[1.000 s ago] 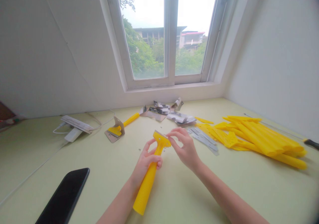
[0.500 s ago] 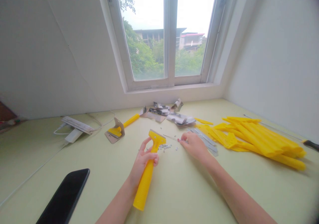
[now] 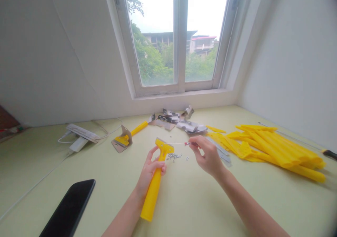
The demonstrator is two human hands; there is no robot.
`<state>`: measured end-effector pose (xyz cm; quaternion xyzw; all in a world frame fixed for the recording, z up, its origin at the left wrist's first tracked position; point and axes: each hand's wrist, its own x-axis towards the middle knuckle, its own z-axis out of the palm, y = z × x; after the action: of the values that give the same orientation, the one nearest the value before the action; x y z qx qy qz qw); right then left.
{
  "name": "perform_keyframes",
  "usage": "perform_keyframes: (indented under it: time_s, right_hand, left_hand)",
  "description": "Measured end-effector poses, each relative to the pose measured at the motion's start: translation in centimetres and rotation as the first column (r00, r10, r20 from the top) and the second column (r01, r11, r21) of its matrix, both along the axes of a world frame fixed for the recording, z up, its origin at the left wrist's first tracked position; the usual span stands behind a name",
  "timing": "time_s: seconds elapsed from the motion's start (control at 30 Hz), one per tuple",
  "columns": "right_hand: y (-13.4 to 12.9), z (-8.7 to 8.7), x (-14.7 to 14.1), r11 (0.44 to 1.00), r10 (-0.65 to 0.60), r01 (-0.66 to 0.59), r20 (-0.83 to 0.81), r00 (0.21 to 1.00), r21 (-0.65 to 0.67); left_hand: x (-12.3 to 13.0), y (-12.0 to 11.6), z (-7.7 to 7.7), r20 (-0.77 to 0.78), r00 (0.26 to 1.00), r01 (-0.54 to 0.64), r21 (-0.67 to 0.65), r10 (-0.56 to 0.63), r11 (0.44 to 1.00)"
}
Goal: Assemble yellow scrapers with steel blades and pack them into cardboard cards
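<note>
My left hand (image 3: 150,171) is closed around the upper handle of a yellow scraper (image 3: 153,191), fingers curled over it and thumb raised along its neck. The scraper is tilted, its wide head (image 3: 163,147) pointing toward the window and its handle end resting toward the lower middle of the frame.

My right hand (image 3: 207,156) is pinching a thin screwdriver (image 3: 175,144) between thumb and fingertips, just right of the scraper. Its metal shaft runs level to the left, with the tip at the scraper head. I cannot tell whether the tip sits in a screw.

Small metal nuts (image 3: 175,156) lie in a loose cluster on the pale green table (image 3: 200,202), just right of the scraper and between my hands. Beyond them, a second yellow scraper (image 3: 123,139) lies on torn card packaging, upper left of my hands. More packaging scraps (image 3: 168,118) lie near the wall. Metal blades (image 3: 219,152) lie just beyond my right hand, beside a heap of yellow handles (image 3: 273,149) at right. A black phone (image 3: 67,209) lies at lower left, and a white charger (image 3: 78,144) with its cable lies at left.
</note>
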<state>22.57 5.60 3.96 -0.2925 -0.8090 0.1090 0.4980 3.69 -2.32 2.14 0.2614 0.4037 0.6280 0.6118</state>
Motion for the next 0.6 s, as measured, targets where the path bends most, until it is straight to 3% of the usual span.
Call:
perform_keyframes:
  time_s: [0.6]
  right_hand:
    - [0.15,-0.46,-0.16,1.0,0.008,-0.007,0.042,0.999,-0.016]
  left_hand:
    - [-0.03,-0.08,0.14,0.009,1.0,0.012,0.011,-0.012,1.0]
